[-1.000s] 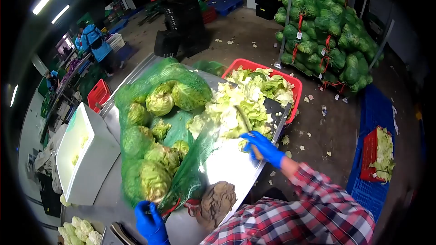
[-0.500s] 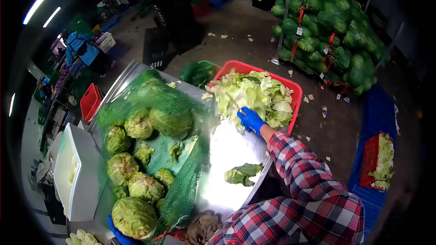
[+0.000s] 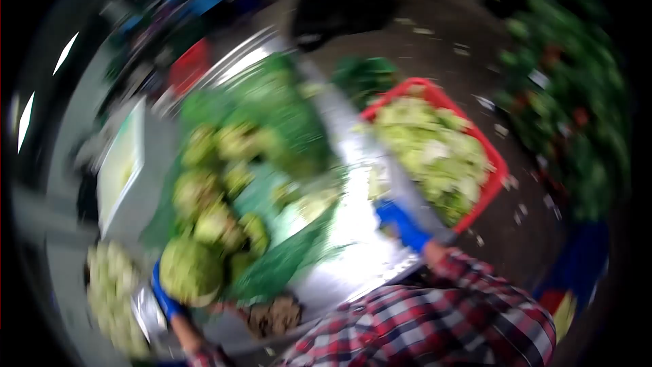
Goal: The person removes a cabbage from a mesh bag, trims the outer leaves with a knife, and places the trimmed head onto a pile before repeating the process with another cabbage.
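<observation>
My left hand [image 3: 163, 293], in a blue glove, is curved round the left side of a large pale green cabbage [image 3: 191, 272] at the table's near left corner. My right hand [image 3: 402, 224], also blue-gloved, is over the metal table [image 3: 356, 248] beside the red crate [image 3: 490, 187]. Motion smears its fingers, and I cannot make out whether anything is in them. Loose cabbage leaves [image 3: 435, 153] fill the crate. Several more cabbages [image 3: 197, 190] lie in and around a green net bag [image 3: 292, 261] spread across the table.
A white bin [image 3: 122, 170] stands left of the table, with a heap of pale trimmed cabbages [image 3: 112, 292] nearer me. Brown cloth [image 3: 275, 316] lies at the table's near edge. Netted cabbages [image 3: 564, 109] are stacked at right. Scraps litter the floor [image 3: 448, 34].
The view has swung and blurred. My right hand has drawn back from the crate's leaves to over the table. The green leaf that lay on the table no longer shows there.
</observation>
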### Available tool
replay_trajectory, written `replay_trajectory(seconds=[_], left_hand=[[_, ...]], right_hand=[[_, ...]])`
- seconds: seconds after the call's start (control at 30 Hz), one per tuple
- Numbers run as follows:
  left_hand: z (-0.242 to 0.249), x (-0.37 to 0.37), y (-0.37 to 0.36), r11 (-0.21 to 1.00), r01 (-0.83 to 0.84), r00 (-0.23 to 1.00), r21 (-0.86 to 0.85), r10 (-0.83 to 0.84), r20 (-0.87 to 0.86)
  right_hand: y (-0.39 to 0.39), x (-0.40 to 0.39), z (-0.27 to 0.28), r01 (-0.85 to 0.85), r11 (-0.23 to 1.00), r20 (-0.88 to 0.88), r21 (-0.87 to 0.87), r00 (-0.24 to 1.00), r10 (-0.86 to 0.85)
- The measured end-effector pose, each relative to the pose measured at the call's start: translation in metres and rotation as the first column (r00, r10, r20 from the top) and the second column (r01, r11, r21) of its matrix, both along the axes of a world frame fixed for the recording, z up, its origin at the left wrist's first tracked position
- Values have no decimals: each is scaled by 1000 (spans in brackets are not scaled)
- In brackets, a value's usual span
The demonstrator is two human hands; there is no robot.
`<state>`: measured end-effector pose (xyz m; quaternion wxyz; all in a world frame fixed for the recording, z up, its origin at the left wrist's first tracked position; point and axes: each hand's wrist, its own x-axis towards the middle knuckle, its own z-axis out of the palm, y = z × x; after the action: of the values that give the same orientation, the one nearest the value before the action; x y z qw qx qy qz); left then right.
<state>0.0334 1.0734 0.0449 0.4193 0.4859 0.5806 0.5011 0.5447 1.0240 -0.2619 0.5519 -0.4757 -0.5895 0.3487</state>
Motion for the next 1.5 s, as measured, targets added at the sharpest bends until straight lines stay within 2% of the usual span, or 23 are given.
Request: replay_trajectory(seconds=[0.03, 0.07, 0.1, 0.13, 0.2, 0.27, 0.33, 0.4, 0.53, 0.6, 0.67, 0.7, 0.8, 0.87, 0.93, 1.03, 1.13, 1.2, 1.27, 1.3, 1.37, 1.4, 1.5], left_hand=[[-3, -34, 3, 986, -83, 989, -147, 100, 107], [-11, -48, -4, 965, -183, 916, -185, 236, 324], [-78, -136, -11, 980, -185, 950, -72, 197, 242], [-75, -125, -14, 956, -241, 880, -170, 289, 377], [-63, -91, -28, 953, -266, 854, -144, 302, 424], [-51, -75, -29, 967, -188, 839, -173, 250, 483], [-93, -111, -31, 967, -206, 882, -151, 250, 400], [-66, -90, -32, 931, -146, 783, -335, 315, 536], [-43, -68, -37, 936, -160, 825, -314, 301, 478], [-72, -77, -27, 958, -92, 821, -272, 227, 524], [-87, -63, -26, 977, -187, 854, -102, 213, 474], [-71, -45, -31, 977, -210, 942, 29, 194, 273], [-3, 19, -48, 988, -112, 958, 107, 137, -253], [34, 66, -60, 980, 51, 928, 191, 24, -371], [58, 101, -69, 925, 305, 859, 226, -165, -485], [30, 144, -71, 806, 548, 732, 224, -333, -594], [-29, 196, -83, 869, 346, 938, 352, -334, -98], [-49, 219, -91, 946, 195, 921, 258, -267, 283], [-62, 237, -96, 983, 131, 907, 128, -171, 385], [-70, 248, -98, 990, 129, 914, 53, -139, 381], [-114, 263, -104, 993, 120, 958, -6, -114, 265], [-117, 268, -103, 987, 135, 989, 84, -129, -66], [-109, 294, -84, 940, 295, 869, 171, -189, -458]], right_hand=[[18, 26, 31, 111, 984, -272, -143, 951, -147], [36, 36, 70, 82, 918, -554, -387, 776, -303], [55, 32, 83, 237, 880, -418, -412, 809, -413], [73, 18, 107, 269, 873, -188, -408, 910, -368], [90, -46, 146, -198, 940, -460, -279, 887, 50], [99, -138, 194, -545, 810, -526, -217, 764, 373], [109, -214, 207, -724, 676, -483, -139, 645, 591], [115, -271, 219, -783, 577, -478, -230, 608, 634], [124, -320, 219, -719, 501, -402, -481, 689, 603], [120, -324, 226, -737, 504, -516, -451, 676, 526], [111, -318, 215, -727, 560, -565, -397, 675, 474], [110, -317, 205, -635, 709, -454, -306, 752, 477], [95, -267, 201, -491, 843, -493, -218, 801, 339], [84, -222, 238, -647, 720, -733, -252, 613, 294], [83, -163, 225, -646, 742, -601, -181, 670, 436], [57, -89, 212, -583, 738, -515, -339, 771, 373], [2, -50, 174, -539, 691, -531, -482, 807, 259], [-26, -41, 146, -525, 669, -558, -526, 807, 194], [-34, -31, 132, -420, 648, -442, -635, 886, 142], [-34, -22, 148, -302, 622, -258, -722, 952, 163], [-38, 0, 171, -168, 621, -59, -765, 980, 192], [-37, 12, 184, -164, 657, -42, -736, 979, 197], [-47, 42, 179, -105, 779, 161, -618, 953, 256]])
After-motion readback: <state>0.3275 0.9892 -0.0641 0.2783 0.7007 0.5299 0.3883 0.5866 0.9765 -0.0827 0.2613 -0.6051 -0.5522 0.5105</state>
